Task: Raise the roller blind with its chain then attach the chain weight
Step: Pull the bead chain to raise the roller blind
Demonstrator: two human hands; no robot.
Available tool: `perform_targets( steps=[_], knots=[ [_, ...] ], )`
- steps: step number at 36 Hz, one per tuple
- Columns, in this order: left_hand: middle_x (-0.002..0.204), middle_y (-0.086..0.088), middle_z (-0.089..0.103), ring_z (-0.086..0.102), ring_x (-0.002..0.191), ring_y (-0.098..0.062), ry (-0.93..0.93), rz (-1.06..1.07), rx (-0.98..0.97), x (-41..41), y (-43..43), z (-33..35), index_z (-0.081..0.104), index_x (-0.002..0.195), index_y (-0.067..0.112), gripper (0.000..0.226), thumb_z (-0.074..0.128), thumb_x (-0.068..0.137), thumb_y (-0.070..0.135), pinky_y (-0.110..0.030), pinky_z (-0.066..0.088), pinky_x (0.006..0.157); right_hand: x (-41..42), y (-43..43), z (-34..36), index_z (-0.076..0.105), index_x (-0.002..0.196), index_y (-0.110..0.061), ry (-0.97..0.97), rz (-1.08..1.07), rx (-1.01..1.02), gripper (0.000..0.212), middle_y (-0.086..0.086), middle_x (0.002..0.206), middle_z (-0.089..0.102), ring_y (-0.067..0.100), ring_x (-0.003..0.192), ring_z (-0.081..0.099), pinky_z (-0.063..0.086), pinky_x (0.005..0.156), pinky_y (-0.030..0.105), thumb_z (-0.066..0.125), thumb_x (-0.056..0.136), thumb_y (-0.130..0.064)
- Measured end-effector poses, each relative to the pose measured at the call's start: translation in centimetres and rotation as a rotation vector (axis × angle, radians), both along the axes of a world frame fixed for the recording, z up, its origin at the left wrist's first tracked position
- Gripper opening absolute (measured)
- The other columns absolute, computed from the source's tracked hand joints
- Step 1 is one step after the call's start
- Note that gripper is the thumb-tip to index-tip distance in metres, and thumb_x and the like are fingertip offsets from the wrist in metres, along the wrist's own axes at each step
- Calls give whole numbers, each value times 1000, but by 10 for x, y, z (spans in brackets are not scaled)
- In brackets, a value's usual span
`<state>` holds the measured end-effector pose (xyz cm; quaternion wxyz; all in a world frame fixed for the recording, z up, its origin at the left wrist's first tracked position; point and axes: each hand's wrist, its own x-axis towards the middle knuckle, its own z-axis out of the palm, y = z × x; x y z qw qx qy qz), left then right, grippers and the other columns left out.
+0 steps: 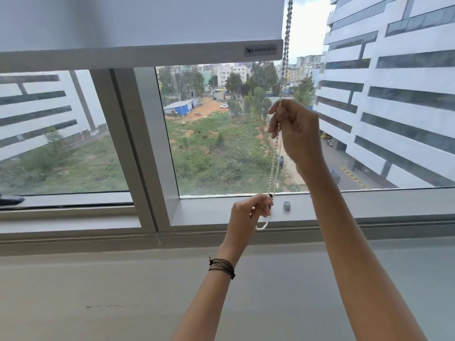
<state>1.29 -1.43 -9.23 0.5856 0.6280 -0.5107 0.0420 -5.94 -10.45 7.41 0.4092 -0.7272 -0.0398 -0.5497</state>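
Beyond the glass

White office blocks flank a weedy lot; a blue-tarped shed and a white car sit behind; a grey window frame divides the view.

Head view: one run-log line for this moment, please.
blind: partly raised | right hand: gripping chain high | left hand: holding chain loop low | weight: on sill, unattached

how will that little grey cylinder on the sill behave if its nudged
The grey cylinder stands upright on the window sill, so a nudge would probably tip it. Its round wall suggests it would then roll. It looks small and hollow, so likely light.
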Motion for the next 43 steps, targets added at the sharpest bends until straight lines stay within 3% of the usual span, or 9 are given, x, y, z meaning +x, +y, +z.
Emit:
perform_targets(
  steps=[7,10,14,17,22,27,32,37,43],
  knots=[
    [63,9,59,55,59,3,-35,-9,93,7,5,-21,63,82,11,14,52,89,6,-13,47,61,2,1,-32,59,83,-10,41,-47,20,22,-8,55,58,3,47,52,45,50,17,41,95,-2],
    [62,17,57,56,61,3,-27,-20,150,9,7,-29,62,82,14,14,50,87,10,-25,52,64,1,2,-44,59,83,-8,53,-61,15,22,-1,58,57,5,49,53,47,51,19,42,95,-1],
    [66,10,64,64,66,-7,-99,41,244,9,9,-36,60,81,23,14,49,83,14,-34,56,69,0,1,-58,59,83,-6,72,-78,20,21,2,57,56,7,49,53,47,51,19,43,95,2],
    [71,8,69,64,69,-6,-158,80,300,7,11,-39,60,82,23,13,47,84,24,-32,55,68,-2,-1,-69,59,83,-6,86,-91,25,22,2,56,56,7,49,53,47,51,19,42,95,3],
    [79,8,70,64,78,-8,-226,103,409,5,13,-52,60,83,22,14,53,88,12,-33,53,71,-7,-3,-87,58,82,-7,124,-98,24,23,5,56,56,6,49,53,46,52,16,42,95,4],
    [91,1,66,64,79,-17,-287,68,448,1,13,-48,64,89,22,10,54,92,22,-26,45,70,-15,-6,-93,58,82,-8,122,-115,51,23,4,57,56,10,50,53,48,52,19,42,95,2],
    [99,4,70,66,90,-12,-131,10,252,-1,10,-10,64,102,29,17,53,91,37,-29,53,81,-24,-14,-91,58,83,-7,113,-128,52,21,2,59,56,12,51,54,48,53,23,43,96,0],
    [106,3,69,65,97,-2,25,-101,-80,-11,1,66,61,112,13,20,49,96,17,-16,53,81,-30,-16,-89,58,84,-6,113,-116,46,20,1,60,56,10,51,54,48,54,22,43,95,1],
    [108,-18,67,67,91,-20,108,-197,-270,-26,-19,137,56,119,-4,27,43,98,6,-22,54,82,-30,-9,-90,59,84,-9,104,-99,49,22,-3,54,56,10,49,53,45,56,18,42,95,1]
  ],
)
